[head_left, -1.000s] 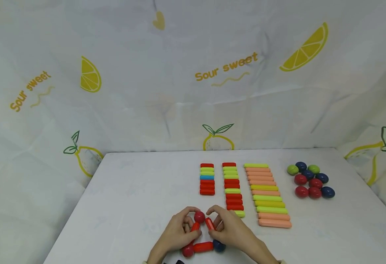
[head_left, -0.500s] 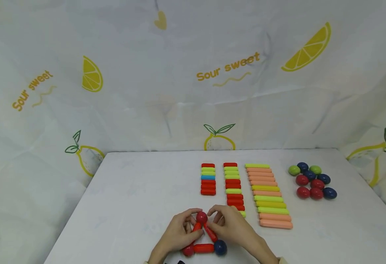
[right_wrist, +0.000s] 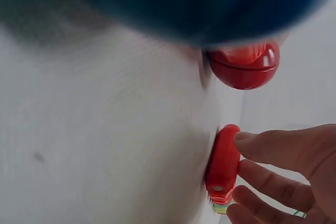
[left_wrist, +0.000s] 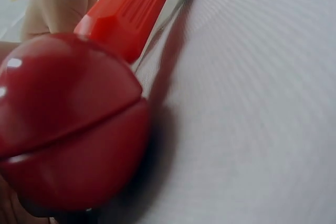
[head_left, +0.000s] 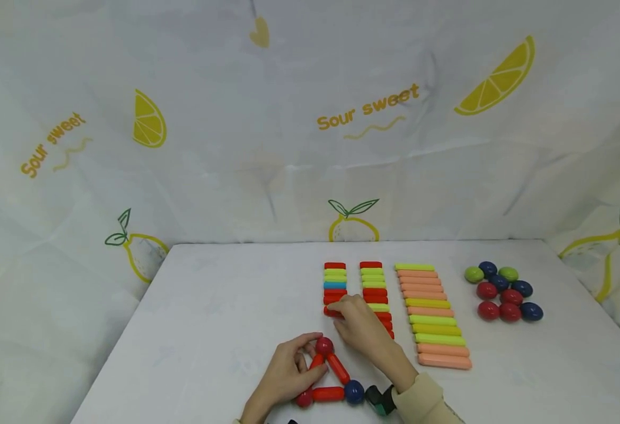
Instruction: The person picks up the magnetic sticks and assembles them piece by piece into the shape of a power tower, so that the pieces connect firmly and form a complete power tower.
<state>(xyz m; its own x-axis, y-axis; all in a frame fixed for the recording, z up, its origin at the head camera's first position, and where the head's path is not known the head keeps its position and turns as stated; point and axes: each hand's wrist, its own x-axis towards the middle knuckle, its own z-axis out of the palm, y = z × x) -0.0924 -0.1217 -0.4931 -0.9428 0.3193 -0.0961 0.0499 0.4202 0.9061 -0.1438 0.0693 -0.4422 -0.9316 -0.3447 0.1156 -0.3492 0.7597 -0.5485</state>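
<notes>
Near the table's front, three red magnetic rods and three balls form a flat triangle. Its top ball [head_left: 324, 345] and lower-left ball [head_left: 304, 399] are red; the lower-right ball [head_left: 354, 391] is dark blue. My left hand [head_left: 288, 371] grips the triangle's left rod [head_left: 317, 361] between thumb and fingers, partly hiding it. The right rod [head_left: 338, 368] and bottom rod [head_left: 328, 394] show fully. My right hand [head_left: 362, 330] pinches the nearest red rod [right_wrist: 224, 156] of the left short-rod column. That rod lies on the table, partly covered by fingers.
Another column of short rods [head_left: 375, 292] stands partly behind my right hand. Longer peach, yellow and lime rods [head_left: 437, 328] lie to its right. Several red, blue and green balls [head_left: 510, 296] cluster at the far right. A patterned cloth [head_left: 235, 176] hangs behind the table.
The triangle's right rod has joined the top red ball. My right hand has left it and moved forward to the short rods. My left hand stays at the triangle.
</notes>
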